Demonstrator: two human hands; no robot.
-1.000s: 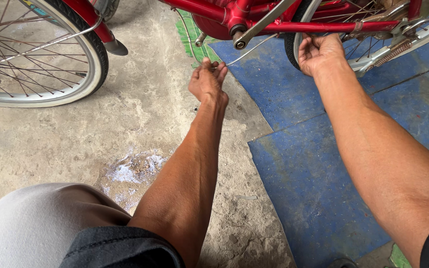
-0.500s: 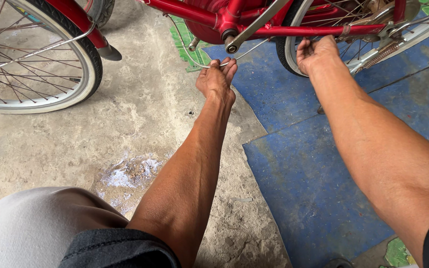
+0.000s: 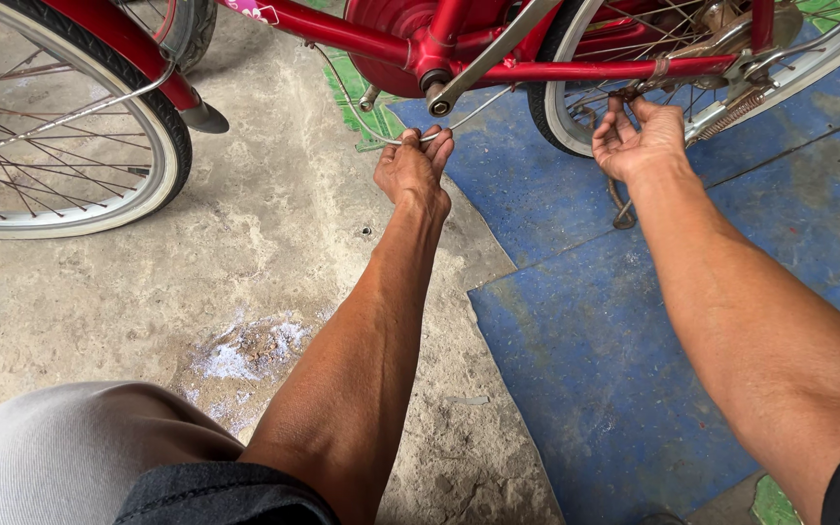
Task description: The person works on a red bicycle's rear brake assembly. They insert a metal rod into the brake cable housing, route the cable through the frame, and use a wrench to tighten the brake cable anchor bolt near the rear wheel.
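We see a red bicycle [image 3: 498, 58] standing over a blue mat [image 3: 614, 331]. Our right hand [image 3: 639, 136] is spread at the rear wheel [image 3: 585, 107]; our left hand [image 3: 415, 170] pinches a thin cable [image 3: 362, 112] under the frame.

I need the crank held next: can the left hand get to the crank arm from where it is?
Probably yes. The left hand pinches the cable right below the crank arm, with open space between them, though it would have to let the cable go.

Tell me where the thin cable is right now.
In the head view, the thin cable loops under the red bike frame at top centre, pinched in the left hand, left of the rear wheel.
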